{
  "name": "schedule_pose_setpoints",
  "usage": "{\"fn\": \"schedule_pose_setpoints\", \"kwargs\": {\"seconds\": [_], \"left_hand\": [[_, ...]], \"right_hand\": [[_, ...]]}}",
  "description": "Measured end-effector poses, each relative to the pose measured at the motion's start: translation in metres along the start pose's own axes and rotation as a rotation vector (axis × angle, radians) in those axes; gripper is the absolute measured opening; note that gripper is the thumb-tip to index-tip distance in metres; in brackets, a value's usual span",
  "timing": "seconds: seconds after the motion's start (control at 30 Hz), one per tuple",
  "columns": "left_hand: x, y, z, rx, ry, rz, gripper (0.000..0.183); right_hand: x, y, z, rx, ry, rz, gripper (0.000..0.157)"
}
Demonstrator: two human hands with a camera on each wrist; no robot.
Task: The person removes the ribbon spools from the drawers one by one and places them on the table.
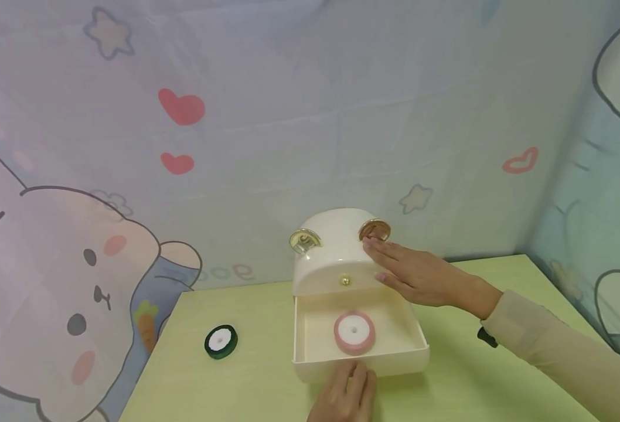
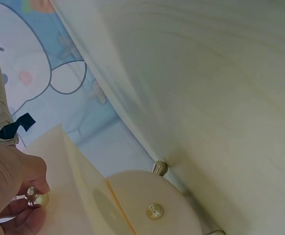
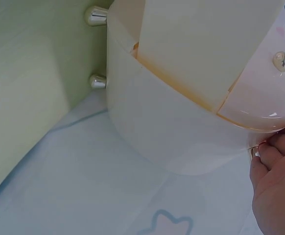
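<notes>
A cream, round-topped storage box (image 1: 331, 258) with two gold ear-like pieces stands near the back wall. Its lower drawer (image 1: 399, 366) is pulled out, and inside lies a spool of pink ribbon (image 1: 354, 332). At the drawer's front is my left hand (image 1: 344, 395); the left wrist view shows its thumb and fingers pinching a round gold knob (image 2: 40, 199). My right hand (image 1: 418, 275) rests on the box's upper right side by the right gold ear (image 1: 375, 230), fingers fairly straight. Above the drawer, a second gold knob (image 1: 345, 281) sits on the closed upper front.
A spool of dark green ribbon (image 1: 221, 341) lies on the light green table (image 1: 257, 387), left of the box. Behind the table hangs a printed cloth (image 1: 268, 146) with hearts, stars and a rabbit. Gold feet (image 3: 97, 81) support the box.
</notes>
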State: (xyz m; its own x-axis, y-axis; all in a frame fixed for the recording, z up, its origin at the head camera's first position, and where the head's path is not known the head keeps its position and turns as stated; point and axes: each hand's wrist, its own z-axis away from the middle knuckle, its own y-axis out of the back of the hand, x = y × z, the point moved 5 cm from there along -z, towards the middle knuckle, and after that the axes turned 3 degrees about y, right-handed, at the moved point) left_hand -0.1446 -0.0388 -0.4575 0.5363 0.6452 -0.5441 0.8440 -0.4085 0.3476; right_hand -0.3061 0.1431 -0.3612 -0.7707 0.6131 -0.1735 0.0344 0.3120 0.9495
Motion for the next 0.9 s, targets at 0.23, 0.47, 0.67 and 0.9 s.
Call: {"fn": "schedule_pose_setpoints", "kwargs": {"seconds": [0.23, 0.47, 0.67, 0.9], "left_hand": [[-0.002, 0.004, -0.004, 0.015, 0.006, 0.009, 0.039], [-0.005, 0.009, -0.012, 0.034, 0.031, -0.018, 0.041], [-0.007, 0.012, -0.015, 0.04, 0.072, -0.034, 0.042], [-0.006, 0.007, -0.011, -0.019, 0.153, 0.015, 0.038]], "right_hand": [[-0.001, 0.0, 0.0, 0.004, -0.003, 0.003, 0.066], [-0.001, 0.001, 0.0, 0.003, -0.011, -0.002, 0.066], [0.0, 0.0, 0.001, 0.006, -0.005, 0.009, 0.066], [-0.001, 0.001, 0.001, 0.013, 0.002, 0.008, 0.066]]}}
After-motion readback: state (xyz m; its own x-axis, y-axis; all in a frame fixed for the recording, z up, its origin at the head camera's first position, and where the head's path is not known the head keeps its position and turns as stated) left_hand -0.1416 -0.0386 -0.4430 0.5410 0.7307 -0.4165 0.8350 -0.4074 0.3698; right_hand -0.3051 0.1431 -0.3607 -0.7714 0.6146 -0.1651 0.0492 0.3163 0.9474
